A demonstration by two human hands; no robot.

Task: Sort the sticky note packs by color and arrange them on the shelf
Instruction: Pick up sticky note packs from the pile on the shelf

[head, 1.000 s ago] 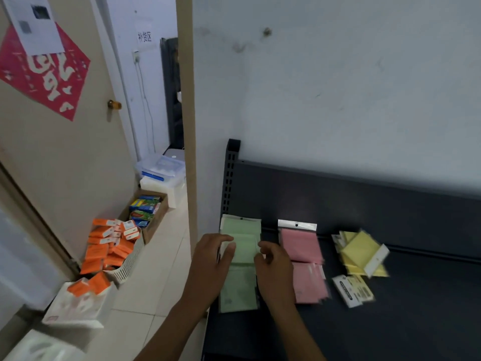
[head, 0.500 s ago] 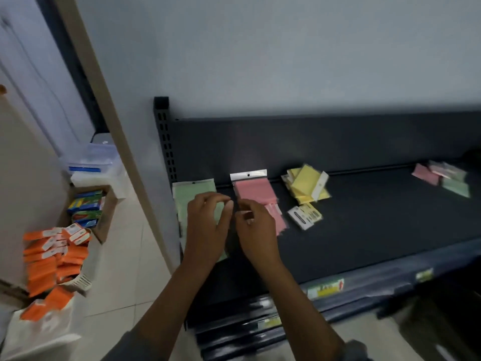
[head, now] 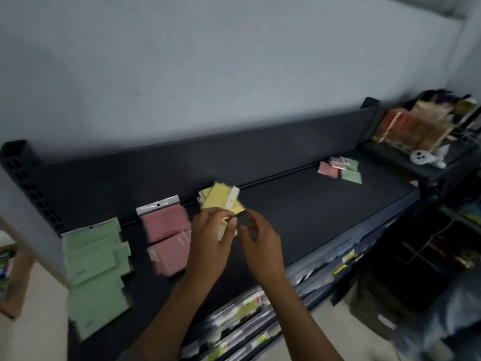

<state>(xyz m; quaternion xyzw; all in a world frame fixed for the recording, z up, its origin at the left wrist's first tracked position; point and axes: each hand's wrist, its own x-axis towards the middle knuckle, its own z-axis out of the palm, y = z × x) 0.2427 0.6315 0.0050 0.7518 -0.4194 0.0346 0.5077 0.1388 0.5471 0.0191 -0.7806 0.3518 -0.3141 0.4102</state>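
Green sticky note packs (head: 96,269) lie in a column at the left end of the black shelf (head: 312,217). Pink packs (head: 166,235) lie to their right. A loose pile of yellow packs (head: 221,201) sits further right, by the back panel. My left hand (head: 210,243) is at the front of that pile and pinches a pale yellow pack (head: 226,227) between thumb and fingers. My right hand (head: 260,243) hovers just right of it, fingers loosely curled, with nothing seen in it. A small mixed heap of pink and green packs (head: 341,168) lies far right. The frame is blurred.
Price label strips (head: 250,308) run along the shelf's front edge, with lower shelves below. A neighbouring rack with brown and orange packets (head: 411,128) and a white plug-like object (head: 421,157) stands at the far right. A box of goods (head: 5,264) sits on the floor at left.
Both hands have left the green packs and moved right, past the pink ones, to the yellow pile. My view has swung right, bringing the far end of the shelf into sight.
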